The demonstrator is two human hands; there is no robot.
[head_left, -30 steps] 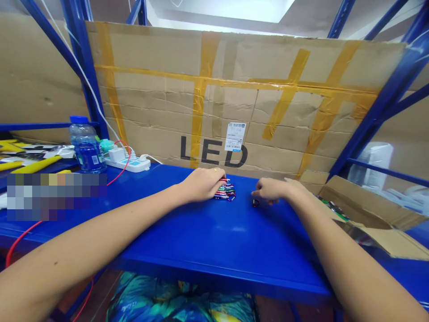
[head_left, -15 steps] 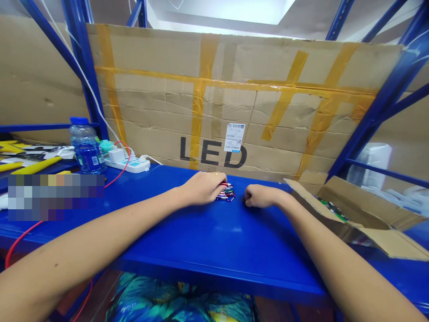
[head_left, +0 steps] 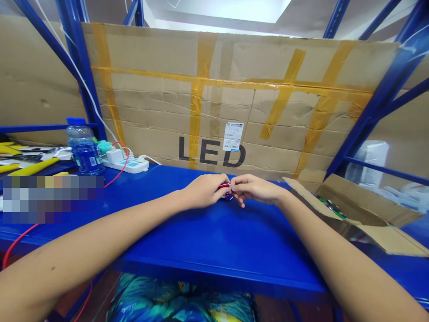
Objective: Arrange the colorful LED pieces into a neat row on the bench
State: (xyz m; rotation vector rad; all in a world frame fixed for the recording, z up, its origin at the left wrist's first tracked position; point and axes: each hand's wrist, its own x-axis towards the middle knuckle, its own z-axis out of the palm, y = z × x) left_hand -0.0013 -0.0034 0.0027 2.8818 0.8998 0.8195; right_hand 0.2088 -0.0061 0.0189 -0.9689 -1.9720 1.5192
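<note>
Right hand (head_left: 256,188) was brought leftward, pinch indeterminable | glossy red slender piece (head_left: 224,184) was clasped by left hand (head_left: 203,191) | small shiny bundle (head_left: 229,197) was judged part-gathered

A broad cardboard panel (head_left: 161,107), crossed by strips of yellow-brown tape (head_left: 196,116) and printed with large dark letters reading LED, stands upright along the back of a glossy blue tabletop (head_left: 214,246). Blue metal uprights (head_left: 76,53) frame both sides, a brightly lit white ceiling (head_left: 217,10) shows above, and reddish-brown floor (head_left: 106,288) appears beneath the table's front edge.
</note>
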